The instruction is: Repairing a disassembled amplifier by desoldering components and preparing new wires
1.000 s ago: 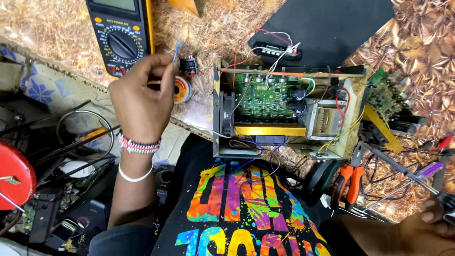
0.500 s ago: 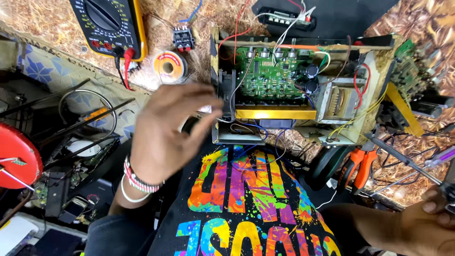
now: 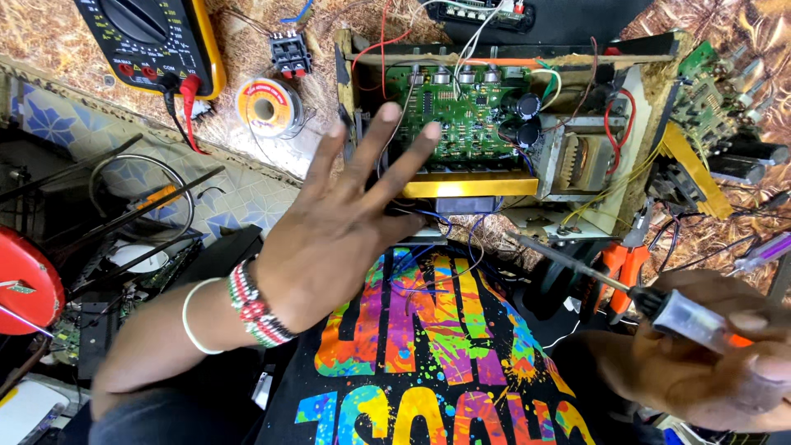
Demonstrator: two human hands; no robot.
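Observation:
My left hand (image 3: 342, 222) is spread open with fingers apart, reaching over the front edge of an opened amplifier chassis (image 3: 643, 124). Its fingertips hover above the green circuit board (image 3: 470, 115) and hold nothing. My right hand (image 3: 709, 363) at the lower right grips a screwdriver (image 3: 659, 309) with a clear handle. The screwdriver's shaft points up and left toward the chassis front. A beaded band and a white bangle sit on my left wrist.
A yellow multimeter (image 3: 148, 41) with red and black leads lies at the top left, a solder spool (image 3: 265, 107) beside it. Orange-handled pliers (image 3: 622, 264) lie right of the chassis. Loose circuit boards (image 3: 717, 91) are at the right, a red round object (image 3: 25, 280) and cables at the left.
My left hand came down from near the multimeter, opened wide, and moved right over the chassis. My right hand rose into view with the screwdriver.

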